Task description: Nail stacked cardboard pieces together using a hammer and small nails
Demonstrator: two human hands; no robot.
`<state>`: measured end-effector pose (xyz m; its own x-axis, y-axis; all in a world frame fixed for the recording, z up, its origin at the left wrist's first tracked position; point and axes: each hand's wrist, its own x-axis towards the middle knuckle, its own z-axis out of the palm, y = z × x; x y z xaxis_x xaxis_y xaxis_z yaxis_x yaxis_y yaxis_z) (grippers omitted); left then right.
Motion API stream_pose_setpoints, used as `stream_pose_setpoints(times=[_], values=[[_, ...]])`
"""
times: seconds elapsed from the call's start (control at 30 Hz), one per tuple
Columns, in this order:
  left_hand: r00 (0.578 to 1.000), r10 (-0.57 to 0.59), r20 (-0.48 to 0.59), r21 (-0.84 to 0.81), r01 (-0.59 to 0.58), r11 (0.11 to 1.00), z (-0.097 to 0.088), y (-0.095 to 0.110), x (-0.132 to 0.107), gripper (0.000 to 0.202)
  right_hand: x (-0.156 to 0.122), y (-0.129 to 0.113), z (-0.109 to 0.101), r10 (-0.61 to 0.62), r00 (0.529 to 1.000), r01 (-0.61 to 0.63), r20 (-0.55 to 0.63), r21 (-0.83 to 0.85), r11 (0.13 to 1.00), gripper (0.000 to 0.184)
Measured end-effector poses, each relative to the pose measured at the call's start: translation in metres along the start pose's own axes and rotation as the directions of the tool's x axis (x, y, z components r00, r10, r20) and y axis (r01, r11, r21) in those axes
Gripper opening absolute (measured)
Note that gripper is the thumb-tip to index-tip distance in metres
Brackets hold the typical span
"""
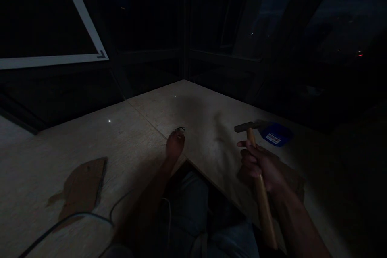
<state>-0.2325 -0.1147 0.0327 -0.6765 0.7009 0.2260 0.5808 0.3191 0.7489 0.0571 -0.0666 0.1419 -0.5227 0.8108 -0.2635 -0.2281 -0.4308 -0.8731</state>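
Note:
My right hand is wrapped round the wooden handle of a hammer, whose metal head points up and to the left above the pale stone surface. Close to the surface's middle, my left hand has its fingers curled together at a few small dark nails. Dim light hides whether any nail is between those fingers. Just beyond the hammer head sits a blue plastic container with a white label.
A torn piece of cardboard lies at the left, and a cable crosses its lower end. More cardboard is partly behind my right forearm. Dark window panes border the surface, with a white frame at upper left.

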Motion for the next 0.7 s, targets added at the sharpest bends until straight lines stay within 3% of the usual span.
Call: stream_pose_setpoints(times=[0.07, 0.13, 0.23, 0.4, 0.7], values=[[0.996, 0.019, 0.085, 0.277, -0.042, 0.96, 0.005, -0.018, 0.027, 0.039, -0.008, -0.004, -0.01, 0.041, 0.999, -0.041, 0.016, -0.013, 0.999, 0.038], [0.978, 0.03, 0.208, 0.427, -0.118, 0.896, 0.007, -0.032, 0.044, 0.043, -0.013, -0.001, -0.017, 0.068, 0.998, -0.068, 0.009, -0.031, 0.997, 0.04], [0.958, 0.037, 0.283, 0.469, -0.172, 0.866, 0.008, -0.042, 0.053, 0.039, -0.016, 0.006, -0.025, 0.096, 0.995, -0.096, -0.013, -0.058, 0.994, 0.041], [0.953, 0.037, 0.3, 0.486, -0.186, 0.854, 0.007, -0.045, 0.057, 0.036, -0.022, 0.011, -0.042, 0.124, 0.991, -0.127, -0.048, -0.069, 0.99, 0.04], [0.931, 0.144, 0.336, 0.54, -0.316, 0.781, 0.004, -0.062, 0.075, 0.033, -0.058, 0.0, -0.08, 0.072, 0.99, -0.061, -0.121, 0.093, 0.994, 0.044]])
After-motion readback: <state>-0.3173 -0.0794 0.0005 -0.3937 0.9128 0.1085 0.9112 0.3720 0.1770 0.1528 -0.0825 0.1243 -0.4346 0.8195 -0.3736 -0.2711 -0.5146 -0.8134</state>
